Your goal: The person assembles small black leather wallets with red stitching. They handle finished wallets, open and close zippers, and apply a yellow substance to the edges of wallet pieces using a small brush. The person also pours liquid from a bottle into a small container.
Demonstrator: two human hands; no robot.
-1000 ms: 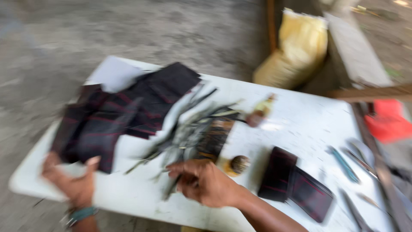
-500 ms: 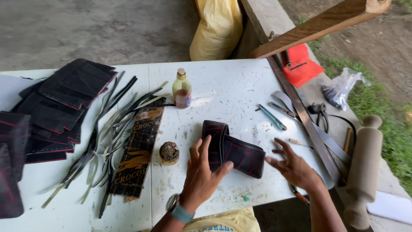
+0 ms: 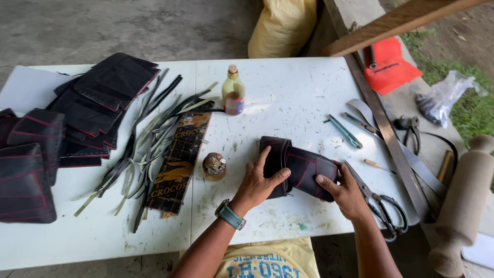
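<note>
Both hands now down on black stitched pouch (image 3: pixel 301 167), half a second back they hovered over it. Left hand (image 3: pixel 260 183) flat, fingers spread, pins folded end; right hand (image 3: pixel 346 191) cups other end, thumb on top, probably steadying it. Pouch sits mid-table (image 3: pixel 288 92), right of small round tin (image 3: pixel 214 166). Scissors (image 3: pixel 378 203) just beside right hand, close to table edge. Open room toward bottle (image 3: pixel 233 91); strips (image 3: pixel 146 149) crowd left.
</note>
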